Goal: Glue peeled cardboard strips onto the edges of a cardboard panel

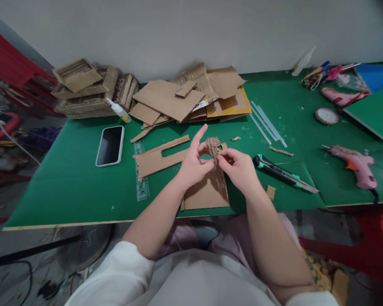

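Both hands on a small corrugated strip pc.

We have the corrugated cardboard pc point(212, 146) up betw. our hands, just above a flat cardboard panel point(207, 193) near the table's front edge. Our L hand point(194, 165) grips it w/ thumb and curled fingers, index sticking up; our R hand point(238, 168) pinches its right side, thumb against fingertips.

To our L, a slotted cardboard pc point(153, 162) lies partly over a clear ruler point(143, 192); farther L there's a smartphone point(110, 145) w/ a small glue bottle point(120, 112) just behind. On our R: a utility knife point(279, 172), blade out — then a pink glue gun point(357, 165) near the R end.

Behind, we've a loose cardboard pile point(169, 100) by the wall, stacked cardboard pcs point(83, 104) L of it, and some pale sticks point(272, 126) to its R, all on the green table point(67, 182).
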### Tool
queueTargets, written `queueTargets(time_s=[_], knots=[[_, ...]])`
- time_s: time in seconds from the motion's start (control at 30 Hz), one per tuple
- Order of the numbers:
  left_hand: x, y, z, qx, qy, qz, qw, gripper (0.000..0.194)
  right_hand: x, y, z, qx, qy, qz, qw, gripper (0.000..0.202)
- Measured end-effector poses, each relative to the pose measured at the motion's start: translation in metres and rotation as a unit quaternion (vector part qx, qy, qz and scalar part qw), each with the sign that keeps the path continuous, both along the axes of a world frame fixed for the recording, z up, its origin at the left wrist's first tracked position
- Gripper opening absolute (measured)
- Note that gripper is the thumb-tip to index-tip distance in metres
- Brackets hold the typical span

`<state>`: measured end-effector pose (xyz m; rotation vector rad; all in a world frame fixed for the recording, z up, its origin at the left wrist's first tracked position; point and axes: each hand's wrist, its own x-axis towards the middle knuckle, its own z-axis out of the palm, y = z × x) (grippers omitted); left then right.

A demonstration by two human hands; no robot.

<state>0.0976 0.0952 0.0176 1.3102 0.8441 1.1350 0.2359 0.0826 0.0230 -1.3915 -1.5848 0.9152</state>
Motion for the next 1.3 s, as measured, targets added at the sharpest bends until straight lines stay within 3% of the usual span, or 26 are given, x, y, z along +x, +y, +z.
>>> queueTargets(time_s=[0.43, 0.63, 0.7, 0.8, 0.87, 0.97, 1.3], knots=[[-0.002, 0.003, -0.005, 0.0, -0.016, 0.0, 1.0, 0.068, 0.009, 0.003, -0.003, -0.045, 0.058, 0.06, 0.995, 0.017], [-0.002, 0.003, -0.004, -0.01, -0.031, 0.011, 0.999, 0.044, 0.007, 0.002, -0.004, -0.048, 0.059, 0.093, 0.993, 0.02], [-0.002, 0.003, -0.005, -0.014, -0.033, 0.026, 0.999, 0.042, 0.005, 0.001, -0.003, -0.019, 0.042, 0.077, 0.996, 0.019], [-0.002, 0.005, -0.006, -0.017, -0.031, 0.065, 0.997, 0.041, 0.001, -0.002, -0.001, 0.097, -0.029, -0.008, 0.995, 0.014], [-0.002, 0.005, -0.006, -0.021, -0.03, 0.092, 0.995, 0.039, -0.002, -0.004, 0.0, 0.193, -0.102, -0.048, 0.975, 0.013], [0.0, 0.005, -0.007, -0.025, -0.038, 0.112, 0.993, 0.037, -0.005, -0.006, -0.002, 0.286, -0.181, -0.054, 0.94, 0.016], [0.0, 0.004, -0.008, -0.039, -0.082, 0.097, 0.991, 0.029, -0.007, -0.007, -0.007, 0.357, -0.255, -0.114, 0.891, 0.016]])
